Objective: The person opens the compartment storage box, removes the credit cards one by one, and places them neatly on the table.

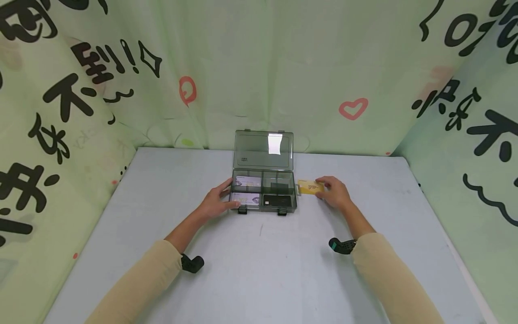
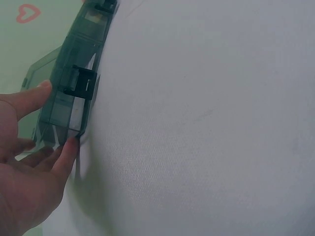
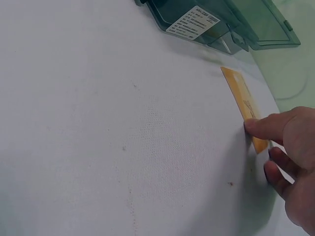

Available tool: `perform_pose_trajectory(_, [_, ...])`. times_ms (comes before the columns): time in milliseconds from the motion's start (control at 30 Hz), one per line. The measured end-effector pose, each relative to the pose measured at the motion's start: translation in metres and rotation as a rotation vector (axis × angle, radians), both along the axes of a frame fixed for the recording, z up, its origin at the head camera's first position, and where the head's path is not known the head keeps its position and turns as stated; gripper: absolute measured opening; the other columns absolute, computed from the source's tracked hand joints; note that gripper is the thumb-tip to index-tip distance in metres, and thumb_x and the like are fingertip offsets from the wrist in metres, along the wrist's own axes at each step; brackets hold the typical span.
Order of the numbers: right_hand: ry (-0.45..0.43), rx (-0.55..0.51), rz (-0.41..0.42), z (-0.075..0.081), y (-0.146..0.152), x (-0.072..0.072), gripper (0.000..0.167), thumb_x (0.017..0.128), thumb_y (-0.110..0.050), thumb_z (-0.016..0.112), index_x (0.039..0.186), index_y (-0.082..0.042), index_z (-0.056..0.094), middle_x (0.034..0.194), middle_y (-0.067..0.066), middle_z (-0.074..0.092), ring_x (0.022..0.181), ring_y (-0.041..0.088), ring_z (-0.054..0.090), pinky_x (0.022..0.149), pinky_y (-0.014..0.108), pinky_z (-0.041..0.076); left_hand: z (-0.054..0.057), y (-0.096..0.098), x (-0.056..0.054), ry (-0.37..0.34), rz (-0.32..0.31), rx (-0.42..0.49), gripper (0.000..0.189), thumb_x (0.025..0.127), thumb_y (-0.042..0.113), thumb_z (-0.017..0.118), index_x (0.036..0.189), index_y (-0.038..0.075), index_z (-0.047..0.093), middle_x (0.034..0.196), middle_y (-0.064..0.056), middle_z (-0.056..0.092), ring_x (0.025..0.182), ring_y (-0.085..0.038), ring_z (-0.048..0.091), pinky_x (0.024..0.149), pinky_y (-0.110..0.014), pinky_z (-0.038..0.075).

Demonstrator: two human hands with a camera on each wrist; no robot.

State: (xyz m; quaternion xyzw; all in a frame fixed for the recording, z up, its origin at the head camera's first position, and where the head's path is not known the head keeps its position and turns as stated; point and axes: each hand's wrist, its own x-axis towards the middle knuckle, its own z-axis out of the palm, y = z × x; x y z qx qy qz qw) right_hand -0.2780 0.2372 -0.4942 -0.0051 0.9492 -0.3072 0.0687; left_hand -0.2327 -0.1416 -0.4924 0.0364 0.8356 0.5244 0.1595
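A smoky-green plastic compartment box (image 1: pixel 264 193) stands on the table with its lid (image 1: pixel 263 150) raised at the back. My left hand (image 1: pixel 218 200) grips its left front corner, thumb at the front rim and fingers along the left side; the left wrist view shows thumb and fingers (image 2: pixel 66 160) at that end. Pale printed cards (image 1: pixel 248 181) lie in the two left compartments, the front ones (image 1: pixel 245 199) marked VIP. A black card (image 1: pixel 277 200) lies in the front right compartment. Right of the box, my right hand (image 1: pixel 334 192) pinches a yellow card (image 1: pixel 308 187) by its right end.
The white table (image 1: pixel 259 270) runs back to a pale green curtain (image 1: pixel 315 67) with black lettering and red hearts. Two dark latches (image 1: pixel 282 211) project from the box's front. In the right wrist view a white label (image 3: pixel 193 23) shows on the box.
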Motion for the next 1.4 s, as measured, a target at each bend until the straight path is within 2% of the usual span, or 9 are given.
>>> perform_pose_trajectory(300, [0.011, -0.011, -0.034, -0.003, 0.000, -0.001, 0.043, 0.090, -0.006, 0.066, 0.132, -0.005, 0.057, 0.138, 0.020, 0.050, 0.121, 0.036, 0.047, 0.107, 0.053, 0.038, -0.002, -0.001, -0.002, 0.008, -0.005, 0.006, 0.090, 0.084, 0.019, 0.076, 0.155, 0.022, 0.022, 0.162, -0.002, 0.022, 0.145, -0.028, 0.032, 0.114, -0.047, 0.036])
perform_pose_trajectory(633, [0.006, -0.056, -0.054, -0.001, 0.002, 0.000, 0.045, 0.091, -0.011, 0.065, 0.135, -0.007, 0.055, 0.138, 0.021, 0.048, 0.118, 0.035, 0.048, 0.099, 0.051, 0.042, -0.003, -0.001, -0.001, 0.005, -0.005, 0.004, 0.090, 0.084, 0.020, 0.076, 0.156, 0.022, 0.021, 0.162, -0.002, 0.022, 0.145, -0.028, 0.032, 0.114, -0.047, 0.035])
perform_pose_trajectory(867, [-0.016, -0.181, -0.052, 0.011, -0.006, 0.005, 0.046, 0.094, -0.021, 0.064, 0.137, -0.010, 0.054, 0.146, 0.017, 0.045, 0.126, 0.036, 0.047, 0.101, 0.049, 0.047, -0.002, -0.001, 0.000, 0.000, 0.000, -0.003, 0.090, 0.084, 0.020, 0.076, 0.155, 0.023, 0.022, 0.162, -0.002, 0.022, 0.145, -0.027, 0.032, 0.114, -0.047, 0.036])
perform_pose_trajectory(1067, [-0.033, -0.265, -0.024, 0.019, -0.014, 0.009, 0.044, 0.095, -0.024, 0.063, 0.136, -0.010, 0.055, 0.146, 0.017, 0.045, 0.126, 0.037, 0.049, 0.100, 0.050, 0.049, -0.002, -0.001, -0.001, 0.004, 0.000, 0.000, 0.090, 0.084, 0.020, 0.076, 0.155, 0.024, 0.022, 0.162, -0.002, 0.022, 0.145, -0.028, 0.032, 0.113, -0.048, 0.037])
perform_pose_trajectory(1200, [-0.042, -0.303, -0.016, 0.021, -0.018, 0.012, 0.044, 0.094, -0.023, 0.063, 0.135, -0.009, 0.055, 0.143, 0.017, 0.048, 0.124, 0.036, 0.051, 0.096, 0.046, 0.051, -0.001, 0.000, -0.001, 0.003, -0.003, 0.009, 0.089, 0.084, 0.019, 0.076, 0.155, 0.023, 0.022, 0.162, -0.002, 0.022, 0.146, -0.028, 0.032, 0.113, -0.048, 0.037])
perform_pose_trajectory(1400, [-0.053, -0.338, -0.014, 0.022, -0.026, 0.015, 0.043, 0.093, -0.021, 0.064, 0.134, -0.010, 0.057, 0.137, 0.017, 0.053, 0.120, 0.033, 0.053, 0.088, 0.033, 0.049, -0.001, -0.001, 0.000, 0.007, -0.006, -0.003, 0.089, 0.085, 0.020, 0.076, 0.156, 0.022, 0.021, 0.162, -0.003, 0.022, 0.145, -0.028, 0.032, 0.112, -0.048, 0.038])
